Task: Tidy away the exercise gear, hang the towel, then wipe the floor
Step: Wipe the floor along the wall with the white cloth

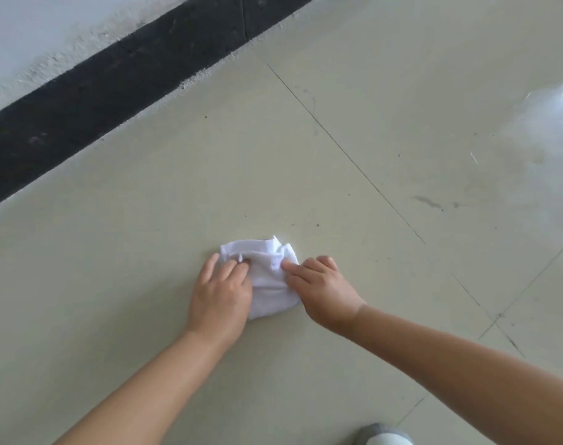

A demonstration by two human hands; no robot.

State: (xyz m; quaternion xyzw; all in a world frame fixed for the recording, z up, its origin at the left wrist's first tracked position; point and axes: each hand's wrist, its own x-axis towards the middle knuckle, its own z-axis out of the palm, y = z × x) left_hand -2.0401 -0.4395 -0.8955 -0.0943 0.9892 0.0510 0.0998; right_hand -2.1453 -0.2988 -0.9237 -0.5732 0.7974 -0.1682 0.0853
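- Head view, the grip: a bunched white cloth (pixel 270 277) is pressed to the floor (pixel 145 220) between both hands. The left hand (pixel 220 293) lies on the cloth's left side, fingers bent over the edge and gathered into the fabric. The right hand (pixel 322 289) lies on its right side, with the index finger stretched flat across the top fold and the other fingers curled down at the cloth's right edge. Both are taken as closed on the cloth, though the undersides of the fingers are hidden.
- Head view, the relation: the cloth sits directly ahead of and between the two wrists, so neither hand is clearly nearer; each covers one flank. Its long axis appears to run away from the person, toward the black skirting strip (pixel 113 91) at the floor's far-left edge, where a pale wall (pixel 33 33) begins.
- Head view, where a stroke would lead: dark specks (pixel 317 225) are seen on the tile just beyond the cloth's far end, and a grey smear (pixel 429 202) lies well apart to the right, past the tile joint (pixel 347 155). A forward push is judged to reach the specks first.
- Head view, the rest: a glossy reflective patch (pixel 537 130) is seen toward the floor's far-right side, and part of a grey shoe (pixel 384 435) shows at the near edge.
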